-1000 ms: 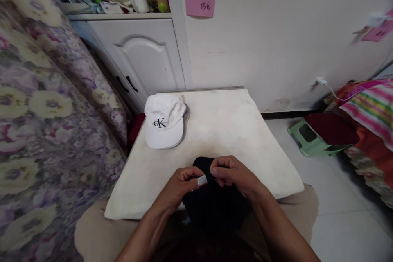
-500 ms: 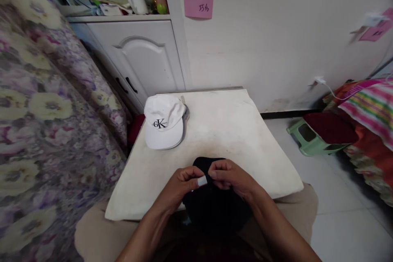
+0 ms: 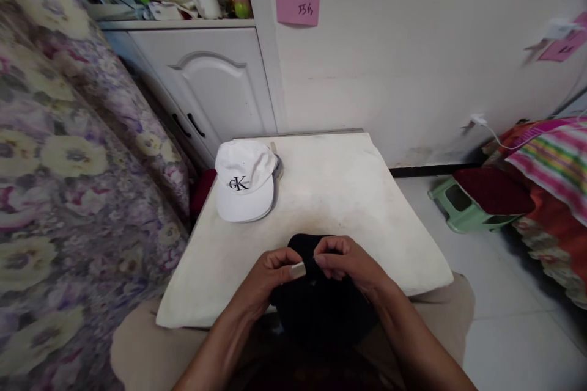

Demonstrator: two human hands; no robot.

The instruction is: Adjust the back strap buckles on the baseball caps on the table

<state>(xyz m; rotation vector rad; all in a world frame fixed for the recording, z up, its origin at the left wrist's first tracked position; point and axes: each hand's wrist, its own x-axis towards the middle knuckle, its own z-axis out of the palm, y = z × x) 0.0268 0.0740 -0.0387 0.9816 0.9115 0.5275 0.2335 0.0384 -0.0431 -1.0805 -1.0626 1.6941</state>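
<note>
Seeing both hands lower center, on a black cloth item (image 3: 323,311) at the near edge of the worktop (image 3: 348,183). We mark the left hand (image 3: 273,270) pinching its edge, fingers almost closed; right hand (image 3: 351,264) pinching it too, thumb to index, exact grip point hidden from us. White cap (image 3: 244,174) sits left of center, well apart from both.
</note>
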